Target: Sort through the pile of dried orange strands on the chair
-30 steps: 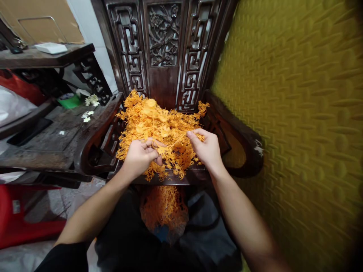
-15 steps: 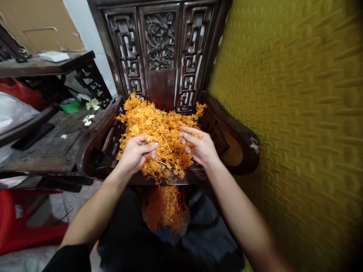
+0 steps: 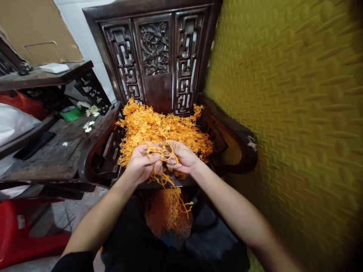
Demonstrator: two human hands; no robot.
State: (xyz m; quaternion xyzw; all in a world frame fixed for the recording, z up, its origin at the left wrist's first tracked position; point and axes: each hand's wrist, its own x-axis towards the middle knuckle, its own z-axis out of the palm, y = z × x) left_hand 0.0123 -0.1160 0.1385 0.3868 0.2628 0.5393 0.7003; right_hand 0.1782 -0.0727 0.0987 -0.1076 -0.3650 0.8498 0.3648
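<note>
A large heap of orange plastic sprigs point(image 3: 159, 124), thin and branching, covers the seat of a dark carved wooden chair point(image 3: 158, 90). In front of the heap, my left hand point(image 3: 143, 162) pinches a curled orange plastic sprig point(image 3: 164, 154) between thumb and fingers. My right hand point(image 3: 183, 156) has its fingers closed on the same tangle from the other side, the two hands nearly touching. More orange strands dangle below them, past the seat's front edge. Between my knees, a bag-like container point(image 3: 154, 211), partly hidden, holds further orange pieces.
A yellow textured mat point(image 3: 283, 94) stands along the right side. To the left, a wooden bench point(image 3: 42, 162) bears a green tape roll point(image 3: 70, 113) and small pale flower pieces point(image 3: 92, 110). A red plastic stool point(image 3: 14, 230) sits at the lower left.
My right hand has moved left from the heap to meet my left hand and closed on the sprig. The curled sprig now shows between both hands. The view has shifted slightly.
</note>
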